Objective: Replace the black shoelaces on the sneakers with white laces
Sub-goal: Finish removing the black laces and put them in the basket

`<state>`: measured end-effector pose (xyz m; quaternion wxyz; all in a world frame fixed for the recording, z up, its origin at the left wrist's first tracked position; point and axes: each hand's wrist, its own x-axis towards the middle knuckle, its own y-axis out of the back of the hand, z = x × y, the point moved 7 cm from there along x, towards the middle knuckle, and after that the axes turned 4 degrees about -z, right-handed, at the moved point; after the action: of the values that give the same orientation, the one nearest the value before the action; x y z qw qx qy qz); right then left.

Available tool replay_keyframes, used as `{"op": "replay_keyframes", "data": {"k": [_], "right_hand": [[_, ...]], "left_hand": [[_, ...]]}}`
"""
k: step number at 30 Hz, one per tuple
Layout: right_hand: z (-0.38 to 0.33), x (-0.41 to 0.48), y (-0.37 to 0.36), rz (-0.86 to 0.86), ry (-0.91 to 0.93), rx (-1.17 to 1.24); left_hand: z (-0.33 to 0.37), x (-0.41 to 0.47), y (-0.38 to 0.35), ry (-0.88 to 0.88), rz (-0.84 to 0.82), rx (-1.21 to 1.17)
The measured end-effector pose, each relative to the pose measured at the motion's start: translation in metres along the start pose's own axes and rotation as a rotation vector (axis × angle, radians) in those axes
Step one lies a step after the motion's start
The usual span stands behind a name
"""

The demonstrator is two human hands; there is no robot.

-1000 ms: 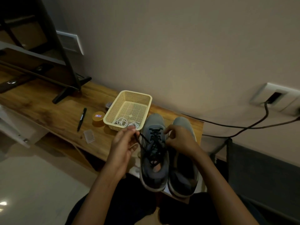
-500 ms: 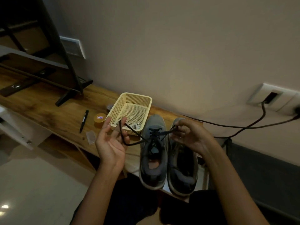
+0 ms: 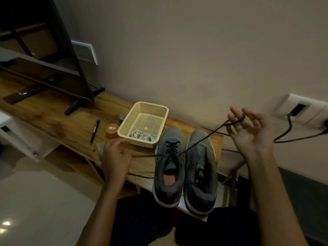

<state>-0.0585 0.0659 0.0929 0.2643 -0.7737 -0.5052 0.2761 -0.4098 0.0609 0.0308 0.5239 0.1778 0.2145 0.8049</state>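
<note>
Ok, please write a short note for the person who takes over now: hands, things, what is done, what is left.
Left hand pinches one end of the black lace, pulled sideways.
Right hand, raised, holds the other end looped on it.
Done: lace untied and partly out; it is threaded in the lower eyelets of the sneaker beside the yellow basket. The other sneaker shows no lace.
White laces lie coiled in the basket.
Left: pull the black lace out, thread white laces.
</note>
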Motion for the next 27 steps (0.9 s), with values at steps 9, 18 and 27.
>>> {"op": "replay_keyframes", "data": {"k": [9,18,27], "right_hand": [[0.035,-0.001,-0.012,0.005,0.267,-1.701],[0.117,-0.032,-0.030,-0.373,0.268,-1.934],[0.117,-0.038,-0.021,-0.129,0.528,-1.760]], "left_hand": [[0.055,-0.041,-0.092,-0.404,-0.448,0.382],[0.049,-0.032,-0.103,-0.431,-0.374,0.437],[0.044,-0.036,-0.106,-0.301,-0.404,0.160]]}}
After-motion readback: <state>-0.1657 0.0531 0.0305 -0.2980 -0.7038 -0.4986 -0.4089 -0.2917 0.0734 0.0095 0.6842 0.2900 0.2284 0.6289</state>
